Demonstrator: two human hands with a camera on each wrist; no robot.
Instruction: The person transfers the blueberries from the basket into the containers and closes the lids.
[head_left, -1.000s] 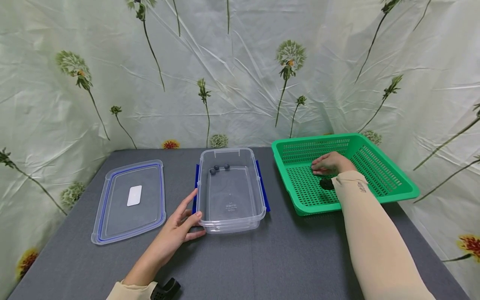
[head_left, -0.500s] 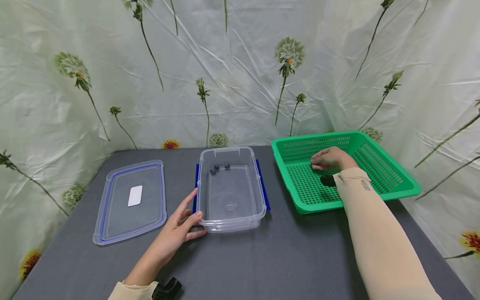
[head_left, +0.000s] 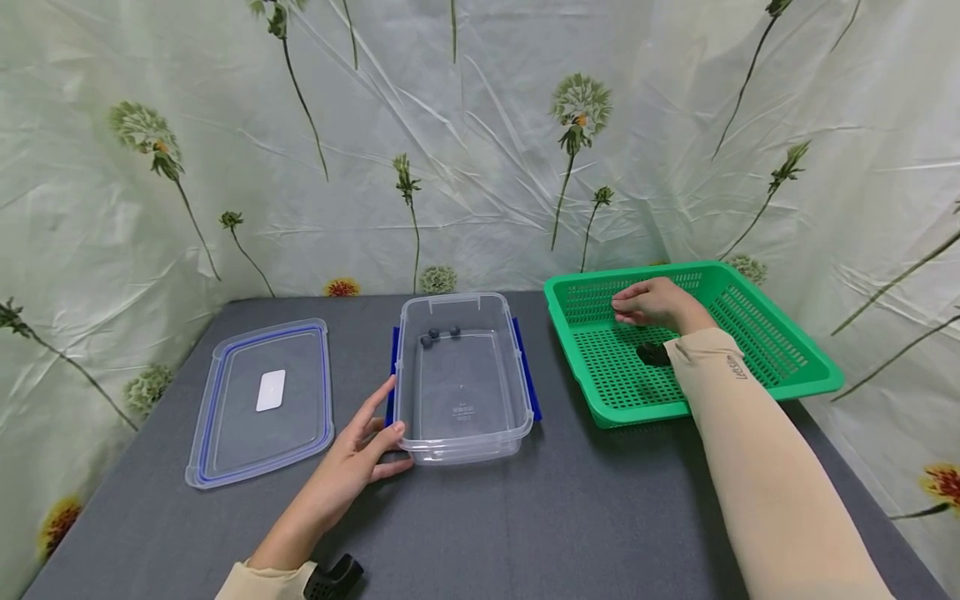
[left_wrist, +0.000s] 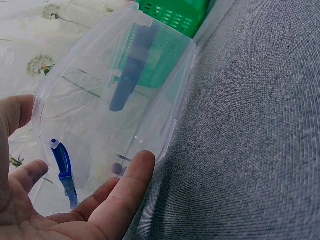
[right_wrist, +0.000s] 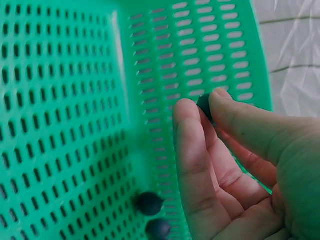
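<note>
In the right wrist view, my right hand [right_wrist: 240,175] pinches a dark blueberry [right_wrist: 204,105] between thumb and fingertips. The head view has this right hand [head_left: 660,304] over the green perforated basket [head_left: 600,414], its berry hidden there. Two more blueberries [right_wrist: 150,203] lie in the basket near its wall. My left hand [head_left: 352,458] rests with spread fingers against the left side of a clear plastic container [head_left: 472,392], near its front corner. Three blueberries [head_left: 434,333] sit on the container's floor towards the back. Blue latches [head_left: 527,375] hang along its sides.
A clear lid [head_left: 232,417] with a blue seal and a white label [head_left: 271,390] lies on the grey cloth-covered table [head_left: 465,533], left of the container. Behind the table hangs a flower-printed curtain [head_left: 495,167]. The basket's raised rim stands right of the container.
My right hand has risen a little from the basket's floor and shifted slightly left and away. The left hand and the container stay in place.
</note>
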